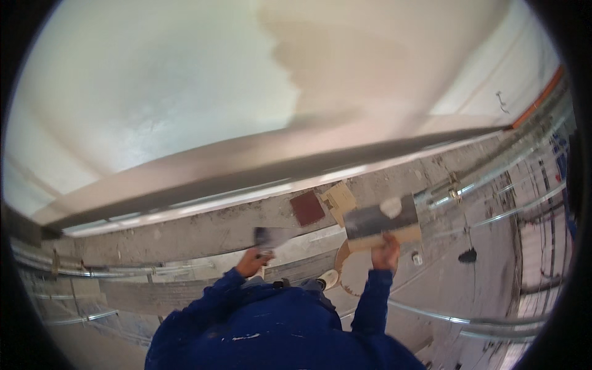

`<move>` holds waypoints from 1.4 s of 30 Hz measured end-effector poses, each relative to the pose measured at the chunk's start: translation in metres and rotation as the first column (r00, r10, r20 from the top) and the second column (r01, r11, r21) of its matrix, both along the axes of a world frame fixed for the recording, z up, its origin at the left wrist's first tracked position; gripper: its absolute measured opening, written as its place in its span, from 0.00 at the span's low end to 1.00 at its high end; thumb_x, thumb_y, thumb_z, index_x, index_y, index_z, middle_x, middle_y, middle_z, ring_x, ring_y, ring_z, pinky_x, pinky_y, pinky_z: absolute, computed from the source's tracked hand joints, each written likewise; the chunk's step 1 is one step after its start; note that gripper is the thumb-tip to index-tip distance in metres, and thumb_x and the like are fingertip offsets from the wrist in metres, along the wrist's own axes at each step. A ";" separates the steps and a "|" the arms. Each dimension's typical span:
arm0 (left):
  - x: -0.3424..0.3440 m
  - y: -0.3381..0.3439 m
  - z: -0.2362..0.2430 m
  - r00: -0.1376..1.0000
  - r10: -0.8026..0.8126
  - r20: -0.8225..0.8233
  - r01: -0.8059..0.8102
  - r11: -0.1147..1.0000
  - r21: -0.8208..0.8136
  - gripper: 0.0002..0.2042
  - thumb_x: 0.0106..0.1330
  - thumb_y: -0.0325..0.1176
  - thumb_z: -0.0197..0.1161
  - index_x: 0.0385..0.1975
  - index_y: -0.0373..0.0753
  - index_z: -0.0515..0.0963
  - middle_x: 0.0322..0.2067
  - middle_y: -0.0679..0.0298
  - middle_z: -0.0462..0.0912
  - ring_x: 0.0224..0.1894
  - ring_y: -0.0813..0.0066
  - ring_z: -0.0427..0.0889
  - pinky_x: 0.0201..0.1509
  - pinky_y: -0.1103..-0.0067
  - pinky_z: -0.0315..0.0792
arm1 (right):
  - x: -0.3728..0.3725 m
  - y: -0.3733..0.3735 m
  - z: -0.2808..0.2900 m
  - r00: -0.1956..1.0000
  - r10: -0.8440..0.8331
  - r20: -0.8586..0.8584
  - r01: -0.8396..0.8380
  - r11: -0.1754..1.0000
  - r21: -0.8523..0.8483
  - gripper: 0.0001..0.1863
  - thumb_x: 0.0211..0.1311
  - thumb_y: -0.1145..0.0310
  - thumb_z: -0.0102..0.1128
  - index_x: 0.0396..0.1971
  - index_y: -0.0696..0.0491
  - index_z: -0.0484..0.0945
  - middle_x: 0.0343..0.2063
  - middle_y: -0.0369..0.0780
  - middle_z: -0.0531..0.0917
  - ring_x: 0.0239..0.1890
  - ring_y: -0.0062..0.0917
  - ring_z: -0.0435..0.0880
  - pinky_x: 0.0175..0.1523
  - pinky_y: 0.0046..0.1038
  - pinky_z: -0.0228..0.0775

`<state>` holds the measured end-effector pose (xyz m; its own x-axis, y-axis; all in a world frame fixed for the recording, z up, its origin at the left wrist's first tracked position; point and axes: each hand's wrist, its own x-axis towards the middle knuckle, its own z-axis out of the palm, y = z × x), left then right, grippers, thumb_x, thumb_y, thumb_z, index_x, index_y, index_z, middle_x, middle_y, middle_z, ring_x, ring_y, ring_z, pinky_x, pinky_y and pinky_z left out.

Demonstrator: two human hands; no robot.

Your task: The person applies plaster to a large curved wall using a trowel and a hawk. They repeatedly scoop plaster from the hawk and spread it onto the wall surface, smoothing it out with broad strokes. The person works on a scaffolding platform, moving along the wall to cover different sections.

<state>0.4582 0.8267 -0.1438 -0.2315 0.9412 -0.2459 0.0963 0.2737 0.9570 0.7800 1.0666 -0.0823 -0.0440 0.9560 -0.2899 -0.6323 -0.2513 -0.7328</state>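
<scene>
My left hand (250, 263) is closed round the handle of a putty knife (271, 237), its broad blade pointing up and slightly blurred. My right hand (386, 251) grips the lower edge of a wide plastering blade (370, 222), dark on top with a tan strip along its near side. On that blade sits a pale lump of plaster (390, 208). Both tools are held apart from the wall (185, 80), which is whitish on the left with a beige, darker patch toward the right. Below the right hand is a round container (343, 262) with a stained tan rim, partly hidden by my arm.
A dark red square sheet (307, 208) and a tan piece of cardboard (340, 198) lie near the wall's foot. Metal tubes (431, 312) run along both sides and behind me. Planks (166, 295) lie at left. A shoe (330, 279) shows beside the container.
</scene>
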 end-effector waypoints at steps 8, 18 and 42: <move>-0.110 -0.091 0.083 0.920 0.389 -0.049 -0.388 0.921 0.038 0.09 0.56 0.34 0.56 0.23 0.33 0.74 0.14 0.69 0.70 0.17 0.83 0.67 0.22 0.83 0.61 | -0.181 0.076 0.087 0.925 -0.315 0.211 0.240 0.918 0.317 0.13 0.40 0.73 0.57 0.31 0.58 0.71 0.28 0.38 0.72 0.36 0.24 0.70 0.41 0.25 0.62; -0.108 -0.122 0.078 0.867 0.480 0.134 -0.493 0.865 0.093 0.06 0.52 0.29 0.55 0.23 0.32 0.73 0.15 0.68 0.71 0.18 0.80 0.69 0.23 0.84 0.62 | -0.213 0.179 0.097 0.618 -0.582 0.528 0.134 0.740 0.659 0.16 0.40 0.75 0.49 0.33 0.63 0.72 0.22 0.45 0.77 0.25 0.32 0.76 0.33 0.29 0.65; -0.156 -0.137 0.094 0.829 0.542 0.134 -0.541 0.840 -0.045 0.05 0.52 0.25 0.50 0.24 0.31 0.71 0.16 0.65 0.71 0.18 0.77 0.71 0.22 0.83 0.65 | -0.271 0.207 0.106 0.560 -0.652 0.511 0.161 0.691 0.705 0.24 0.40 0.77 0.48 0.44 0.60 0.70 0.28 0.46 0.77 0.31 0.29 0.76 0.37 0.27 0.65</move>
<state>0.3018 0.6901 -0.0498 -0.6680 0.6734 -0.3167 -0.1996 0.2479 0.9480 0.5090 1.2733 0.0241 0.3651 0.7796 0.5088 0.2014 0.4674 -0.8608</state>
